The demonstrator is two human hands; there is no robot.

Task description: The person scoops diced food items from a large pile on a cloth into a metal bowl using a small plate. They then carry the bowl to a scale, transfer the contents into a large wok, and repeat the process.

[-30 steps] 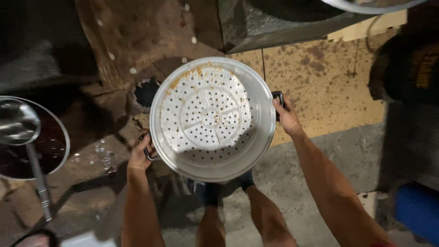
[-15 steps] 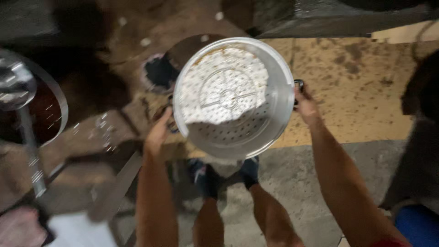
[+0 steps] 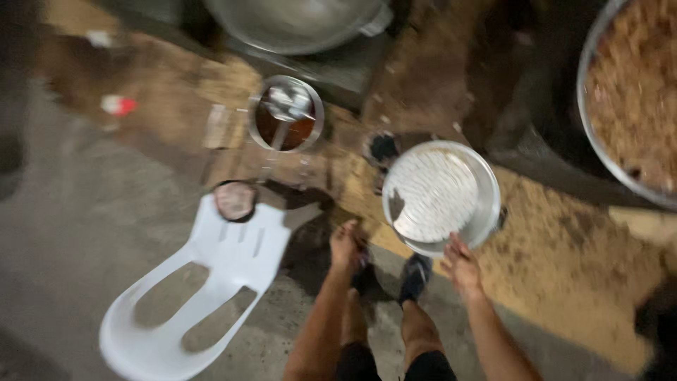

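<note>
While blurred by motion, shows a perforated metal steamer pot [image 3: 441, 197] on the sandy floor [image 3: 564, 261] as landmark, with a huge pan of brownish food [image 3: 635, 92] well to its right and an overturned white plastic chair [image 3: 204, 282] lying to its left. Beyond the pot, a smaller pot of dark liquid [image 3: 285, 114] with a ladle. Just below the steamer pot, right hand [image 3: 462, 268] at its near rim with grip spread, left hand [image 3: 345, 245] apart from it, grip loose and holding nothing.
</note>
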